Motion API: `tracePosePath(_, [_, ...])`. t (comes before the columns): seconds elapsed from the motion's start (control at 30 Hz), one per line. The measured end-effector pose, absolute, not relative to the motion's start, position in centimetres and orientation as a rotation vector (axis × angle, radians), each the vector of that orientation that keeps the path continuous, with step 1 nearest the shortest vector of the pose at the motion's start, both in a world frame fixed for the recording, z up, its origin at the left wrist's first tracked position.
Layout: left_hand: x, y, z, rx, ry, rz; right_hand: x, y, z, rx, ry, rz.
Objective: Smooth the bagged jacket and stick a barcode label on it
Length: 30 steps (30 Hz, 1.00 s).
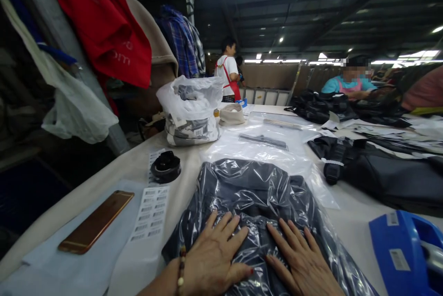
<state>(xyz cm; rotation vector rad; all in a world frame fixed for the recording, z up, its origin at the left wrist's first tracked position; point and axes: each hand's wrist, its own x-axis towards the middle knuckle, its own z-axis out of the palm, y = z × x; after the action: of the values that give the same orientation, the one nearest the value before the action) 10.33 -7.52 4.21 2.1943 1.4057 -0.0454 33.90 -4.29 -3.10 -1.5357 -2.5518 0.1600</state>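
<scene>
The dark bundle (249, 176) in clear plastic lay on the near middle of the table, right in front of the person. The left hand (216, 256) and the right hand (301, 259) both rested flat on its near part, fingers spread, neither of them gripping anything. It looked soft and limp inside, probably fabric, so it would likely have bent and sagged if lifted by one edge. The glossy, wrinkled film looked slippery; the weight seemed modest, and little about it seemed fragile apart from the thin film. The better hold was probably both sides at once, with palms slid underneath.

The table (121, 169) had a pale, smooth covering. On the left lay a phone (97, 222), a sheet of barcode labels (150, 215) and a black roll (166, 169); on the right, a blue dispenser (398, 250) and black bags (384, 176). Flat clear plastic (224, 141) lay just beyond the bundle. Red cloth (104, 28) hung at far left, and people worked on the far side of the dim, lamp-lit hall.
</scene>
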Motion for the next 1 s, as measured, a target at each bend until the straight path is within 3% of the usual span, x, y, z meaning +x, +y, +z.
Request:
tracePosePath(0.27, [6.9,-8.6,4.8,2.196,1.339,0.049,35.5,-4.7,0.5,-1.432,-2.622,0.632])
tracePosePath(0.7, [8.0,-8.4,3.1,2.055,1.546,0.247,36.0,-5.2,-0.2,-1.442,-2.516,0.706])
tracePosePath(1.0, [7.2,-8.6,1.0,2.107,1.571,0.248,38.7,-6.6,2.6,-1.413,-2.002,1.224])
